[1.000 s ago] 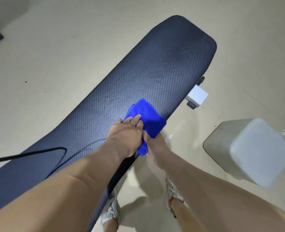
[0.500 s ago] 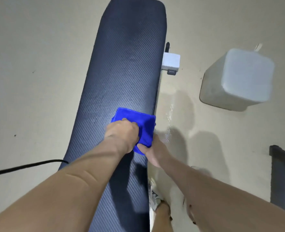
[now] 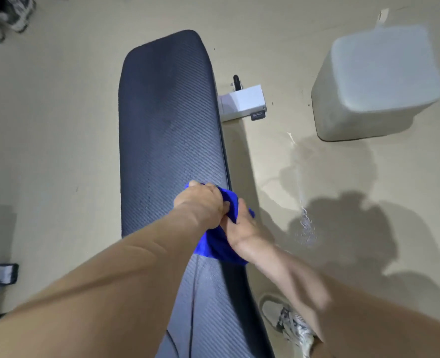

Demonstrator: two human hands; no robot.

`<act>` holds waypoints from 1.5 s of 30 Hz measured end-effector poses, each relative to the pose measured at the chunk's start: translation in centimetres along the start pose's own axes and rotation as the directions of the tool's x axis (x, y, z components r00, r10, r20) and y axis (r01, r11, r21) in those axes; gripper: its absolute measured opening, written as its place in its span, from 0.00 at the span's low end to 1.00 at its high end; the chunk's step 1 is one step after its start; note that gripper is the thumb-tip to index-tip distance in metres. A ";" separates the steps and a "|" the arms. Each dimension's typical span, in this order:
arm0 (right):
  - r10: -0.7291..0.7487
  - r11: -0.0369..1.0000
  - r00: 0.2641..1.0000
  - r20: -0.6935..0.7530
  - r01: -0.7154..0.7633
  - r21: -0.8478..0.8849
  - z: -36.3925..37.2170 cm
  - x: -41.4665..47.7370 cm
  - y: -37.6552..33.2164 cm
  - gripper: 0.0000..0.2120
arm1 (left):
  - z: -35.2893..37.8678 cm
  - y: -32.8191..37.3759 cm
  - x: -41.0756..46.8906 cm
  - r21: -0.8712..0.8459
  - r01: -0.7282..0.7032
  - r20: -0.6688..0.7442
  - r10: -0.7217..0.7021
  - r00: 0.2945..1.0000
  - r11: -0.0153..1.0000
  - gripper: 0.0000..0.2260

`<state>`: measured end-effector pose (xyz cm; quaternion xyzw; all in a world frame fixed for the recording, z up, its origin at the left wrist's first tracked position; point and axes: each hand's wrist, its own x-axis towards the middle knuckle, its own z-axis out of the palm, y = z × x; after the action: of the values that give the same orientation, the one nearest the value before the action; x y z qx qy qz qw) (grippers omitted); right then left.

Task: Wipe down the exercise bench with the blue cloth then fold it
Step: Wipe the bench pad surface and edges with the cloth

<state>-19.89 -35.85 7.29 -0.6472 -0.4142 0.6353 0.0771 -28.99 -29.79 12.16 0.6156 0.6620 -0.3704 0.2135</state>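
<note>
Gripping the blue cloth (image 3: 218, 246), both hands sit close together on my feed, at the right edge of the exercise bench (image 3: 167, 112), about halfway along its length. I read the left hand (image 3: 203, 200) as closed over the cloth, knuckles up and fingers curled into the fabric, holding it down on the pad. The right hand (image 3: 242, 223) touches the left and holds the same cloth where it hangs over the bench's right edge; I see its thumb lying on top, but its other fingers are hidden from me. The cloth is bunched, partly on the pad and partly over that edge.

The bench pad is dark and ribbed, running away from me across a beige floor (image 3: 58, 125). A white bench foot (image 3: 242, 102) with a black knob sticks out from under the bench's right side, towards its far end. Right of the bench a wet patch (image 3: 304, 220) shines on the floor, and further right stands a pale, blurred cube-shaped block (image 3: 376, 81). A light laced shoe (image 3: 288, 319) is planted just right of the bench's near end. Off the bench's far left, I make out a pair of dark and white shoes (image 3: 4, 16)
</note>
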 end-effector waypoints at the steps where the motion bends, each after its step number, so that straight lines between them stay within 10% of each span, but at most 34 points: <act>1: -0.005 1.000 1.000 -0.007 0.005 -0.001 0.3 0.6 -0.6 0.22 | -0.7 -0.1 0.6 0.057 -0.045 0.016 0.044 0.999 0.997 0.22; 9: 0.058 0.997 0.998 0.006 -0.057 -0.061 1.7 0.5 2.0 0.29 | 1.8 -3.3 0.8 0.141 -0.232 -0.126 0.250 0.960 0.963 0.21; 17: -0.096 0.734 0.995 0.036 0.095 -0.672 0.2 -3.2 1.6 0.18 | 10.0 -7.7 -4.9 -0.054 -0.371 -0.227 0.350 0.909 0.927 0.14; 25: -0.431 0.434 0.898 0.087 0.291 -0.853 1.5 -5.0 -3.9 0.17 | 10.8 -9.4 -5.3 -0.170 -0.195 -0.314 0.135 0.940 0.966 0.10; 31: -0.476 0.111 0.837 0.271 0.363 -0.925 4.1 -4.8 -4.1 0.36 | 10.6 -16.0 -4.6 -0.188 0.152 -0.173 -0.185 0.967 0.970 0.08; 38: -0.416 -0.354 0.496 0.762 0.683 -0.639 5.0 -1.6 -4.1 0.29 | 10.0 -13.8 -4.5 -0.504 0.115 -0.276 -0.285 0.918 0.856 0.06; 45: -0.361 -0.222 0.618 0.698 0.671 -0.708 8.3 -1.4 -0.3 0.35 | 16.1 -11.2 -5.4 -0.667 -0.081 -0.490 -0.354 0.796 0.741 0.15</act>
<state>-27.13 -40.09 7.08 -0.1983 -0.9536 0.1601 -0.1601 -41.87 -45.17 8.49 0.5301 0.8267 0.0806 0.1705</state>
